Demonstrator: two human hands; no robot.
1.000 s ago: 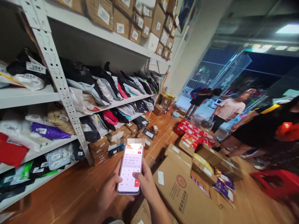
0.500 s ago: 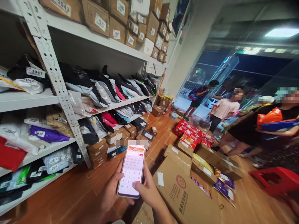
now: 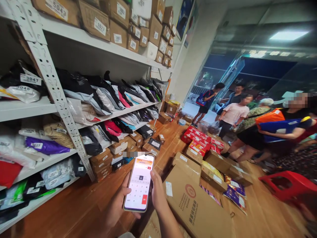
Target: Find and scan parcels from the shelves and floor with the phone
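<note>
A smartphone (image 3: 139, 183) is held upright at the bottom middle, its lit screen showing a number keypad with a red key at the lower right. My left hand (image 3: 121, 195) is closed round its left side, the thumb at the keypad's edge and fingertips showing under the lower end. Along the right edge lies my right hand (image 3: 158, 190), closed against the phone with its thumb at the upper right of the screen. Its other fingers are hidden behind the phone. Just right of the hands a large flat cardboard box (image 3: 198, 198) lies on the floor.
White metal shelves (image 3: 53, 86) on the left carry bagged parcels (image 3: 99, 96) and labelled boxes (image 3: 121, 11). Red boxes (image 3: 198, 137) and more cartons stand on the wooden floor. A red stool (image 3: 284, 185) is at right. Several people stand by the doorway, one holding a blue parcel (image 3: 279, 125).
My right thumb has moved from the lower right of the keypad up to the phone's right edge. A small dark box now shows mid-screen. The view has shifted slightly right.
</note>
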